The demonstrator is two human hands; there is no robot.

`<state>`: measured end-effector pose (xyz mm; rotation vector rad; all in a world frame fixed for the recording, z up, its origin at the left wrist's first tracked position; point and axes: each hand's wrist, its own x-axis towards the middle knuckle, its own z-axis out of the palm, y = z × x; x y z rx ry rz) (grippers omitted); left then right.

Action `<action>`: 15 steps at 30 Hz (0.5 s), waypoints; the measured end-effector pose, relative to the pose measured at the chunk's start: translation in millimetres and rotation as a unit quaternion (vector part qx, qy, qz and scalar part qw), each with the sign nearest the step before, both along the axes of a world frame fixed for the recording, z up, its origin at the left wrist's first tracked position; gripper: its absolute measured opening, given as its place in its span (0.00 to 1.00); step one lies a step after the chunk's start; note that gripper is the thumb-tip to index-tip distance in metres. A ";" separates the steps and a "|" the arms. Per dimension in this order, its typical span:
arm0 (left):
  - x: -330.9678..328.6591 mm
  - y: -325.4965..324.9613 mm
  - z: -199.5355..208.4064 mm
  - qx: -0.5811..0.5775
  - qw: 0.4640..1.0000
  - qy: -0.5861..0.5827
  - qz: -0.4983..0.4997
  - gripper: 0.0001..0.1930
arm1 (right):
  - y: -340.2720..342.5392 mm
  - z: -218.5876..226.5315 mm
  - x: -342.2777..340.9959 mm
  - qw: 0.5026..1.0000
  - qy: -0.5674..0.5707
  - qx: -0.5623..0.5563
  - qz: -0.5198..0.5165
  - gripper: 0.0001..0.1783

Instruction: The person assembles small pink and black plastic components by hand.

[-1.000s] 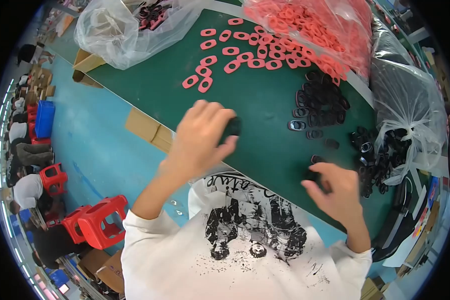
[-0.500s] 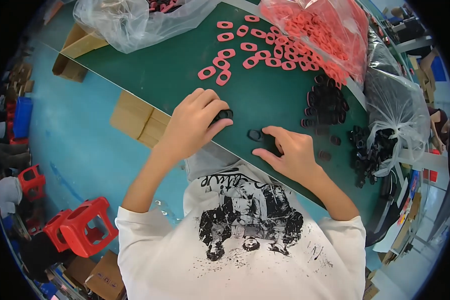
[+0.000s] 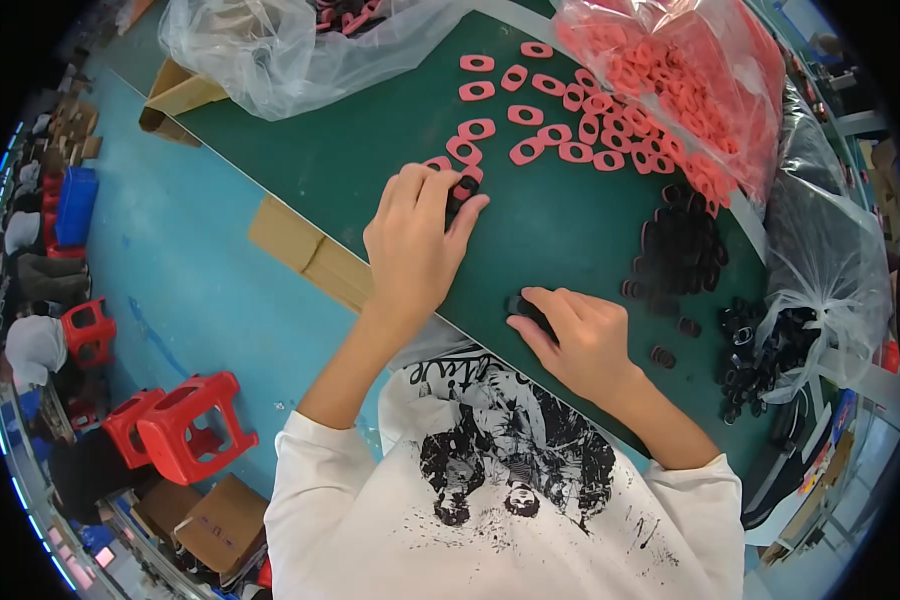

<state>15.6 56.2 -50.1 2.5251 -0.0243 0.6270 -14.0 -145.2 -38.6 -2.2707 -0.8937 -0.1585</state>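
Observation:
My left hand (image 3: 412, 238) is closed around a small black oval piece (image 3: 462, 190), whose end shows between thumb and fingers. It is above the nearest of the flat pink oval rings (image 3: 526, 151), covering part of them. Close to the table's near edge, my right hand (image 3: 585, 342) pinches another black piece (image 3: 530, 312) between thumb and forefinger. How much of each black piece lies under the fingers is hidden. The pink rings, each with a hole in the middle, lie loosely spread over the green tabletop (image 3: 315, 165).
A clear bag of pink rings (image 3: 670, 75) spills onto the table's far right. Nearer are a cluster of black pieces (image 3: 682, 240) and a tied clear bag (image 3: 820, 260) beside loose black parts (image 3: 755, 350). Another plastic bag (image 3: 270, 50) lies far left. Red stools (image 3: 185, 425) stand on the floor.
My left hand has moved away from me to the pink rings with its black piece. My right thumb and forefinger have closed on the black piece that lay on the table.

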 end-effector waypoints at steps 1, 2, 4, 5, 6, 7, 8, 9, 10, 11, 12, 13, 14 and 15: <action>1.0 -1.5 1.7 0.002 1.000 0.004 0.001 0.14 | -2.1 3.4 0.4 1.000 -0.006 0.010 0.005 0.15; 5.4 -3.4 2.7 0.017 1.000 -0.014 0.000 0.14 | -3.5 5.4 -0.8 1.000 -0.013 0.019 0.010 0.14; 8.2 -6.4 4.9 0.030 0.999 -0.035 -0.003 0.14 | -6.6 4.8 -5.0 1.000 -0.009 0.014 0.010 0.13; 7.6 -8.4 6.2 0.024 1.000 -0.003 0.015 0.13 | -8.1 4.0 -3.1 1.000 -0.009 0.009 0.008 0.12; 8.6 -9.8 7.1 0.017 0.999 0.029 0.032 0.11 | -7.1 3.7 -0.2 1.000 -0.012 0.006 0.006 0.12; 8.1 -10.2 6.9 0.013 0.999 0.029 0.032 0.11 | -4.8 3.3 -1.0 1.000 -0.007 0.012 -0.003 0.11; 7.6 -9.7 6.6 0.021 0.998 0.037 0.034 0.11 | -3.3 3.4 -1.6 1.000 -0.002 0.017 -0.012 0.10; 7.6 -10.4 6.4 0.029 0.998 0.046 0.037 0.11 | -3.2 4.2 0.0 1.000 -0.003 0.016 -0.018 0.09; 6.6 -10.7 5.8 0.026 0.998 0.048 0.038 0.11 | -3.1 7.2 0.0 1.000 -0.001 0.013 -0.017 0.09; 6.6 -11.3 5.5 0.023 0.998 0.046 0.040 0.11 | -3.1 12.7 0.2 0.999 0.020 -0.006 -0.026 0.10; 7.1 -11.3 5.5 0.020 0.998 0.044 0.042 0.11 | -2.9 16.4 0.4 0.998 0.040 -0.024 -0.035 0.10; 8.7 -12.1 5.2 0.016 0.998 0.047 0.041 0.11 | -3.2 17.3 0.9 0.998 0.043 -0.028 -0.037 0.10; 11.5 -11.8 5.3 0.038 0.998 0.034 0.025 0.11 | -2.4 17.4 2.8 0.997 0.038 -0.042 -0.051 0.10; 13.6 -11.4 5.4 0.060 0.998 0.021 0.009 0.11 | -1.9 17.8 5.5 0.996 0.033 -0.055 -0.065 0.10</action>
